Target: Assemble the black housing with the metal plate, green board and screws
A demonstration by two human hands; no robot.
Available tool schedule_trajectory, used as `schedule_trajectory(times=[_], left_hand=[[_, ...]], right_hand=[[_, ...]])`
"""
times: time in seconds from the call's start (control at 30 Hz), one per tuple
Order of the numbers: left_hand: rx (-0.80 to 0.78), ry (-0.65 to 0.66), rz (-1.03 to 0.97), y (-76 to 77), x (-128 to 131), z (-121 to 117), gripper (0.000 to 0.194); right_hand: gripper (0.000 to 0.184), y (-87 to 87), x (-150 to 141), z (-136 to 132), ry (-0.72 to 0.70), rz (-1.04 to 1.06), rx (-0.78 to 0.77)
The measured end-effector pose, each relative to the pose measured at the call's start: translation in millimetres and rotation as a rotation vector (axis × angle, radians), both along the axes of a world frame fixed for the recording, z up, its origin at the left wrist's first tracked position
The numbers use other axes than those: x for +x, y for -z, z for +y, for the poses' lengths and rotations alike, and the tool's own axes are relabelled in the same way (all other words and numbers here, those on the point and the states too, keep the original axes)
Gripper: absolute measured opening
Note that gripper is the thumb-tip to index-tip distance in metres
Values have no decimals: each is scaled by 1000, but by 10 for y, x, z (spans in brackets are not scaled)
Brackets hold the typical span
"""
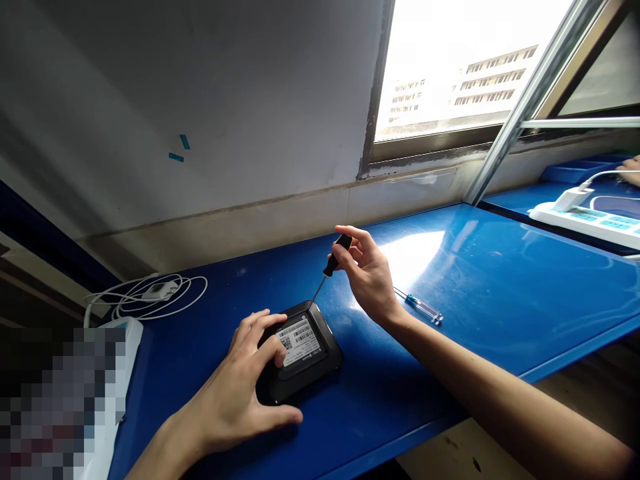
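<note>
Black plastic device (311, 357) lies on the blue tabletop (187, 347), the left hand (243, 387), fingers apart, touching its left side; fingers of the right hand (367, 277) clamp a black-handled screwdriver (332, 263), tip at the device's far edge.

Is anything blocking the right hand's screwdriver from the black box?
Nothing visible. The right hand holds the screwdriver, its tip at the far edge of the black box; the left hand is left of that tip.

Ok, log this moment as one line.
left hand: on black device | right hand: black-handled screwdriver, tip at device's far end | clear-handled screwdriver: on blue table
</note>
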State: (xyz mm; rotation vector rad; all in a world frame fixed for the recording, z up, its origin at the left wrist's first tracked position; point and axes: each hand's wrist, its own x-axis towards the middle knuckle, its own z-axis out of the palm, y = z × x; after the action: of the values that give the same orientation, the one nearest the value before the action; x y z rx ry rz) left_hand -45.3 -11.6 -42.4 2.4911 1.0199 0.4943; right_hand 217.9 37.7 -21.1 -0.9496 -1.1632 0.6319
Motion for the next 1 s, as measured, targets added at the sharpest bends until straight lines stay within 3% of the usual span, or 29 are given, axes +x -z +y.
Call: schedule_trajectory(times=[0.13, 0.4, 1.0], left_hand=[[-32, 1, -5, -19, 5, -11, 37], [35, -53, -29, 2, 2, 44, 32], [26, -90, -10, 27, -15, 73, 29]], right_hand=[[38, 30, 9, 21, -72, 45, -27], [48, 7, -19, 8, 7, 2, -30], [38, -13, -68, -65, -88, -84, -75]])
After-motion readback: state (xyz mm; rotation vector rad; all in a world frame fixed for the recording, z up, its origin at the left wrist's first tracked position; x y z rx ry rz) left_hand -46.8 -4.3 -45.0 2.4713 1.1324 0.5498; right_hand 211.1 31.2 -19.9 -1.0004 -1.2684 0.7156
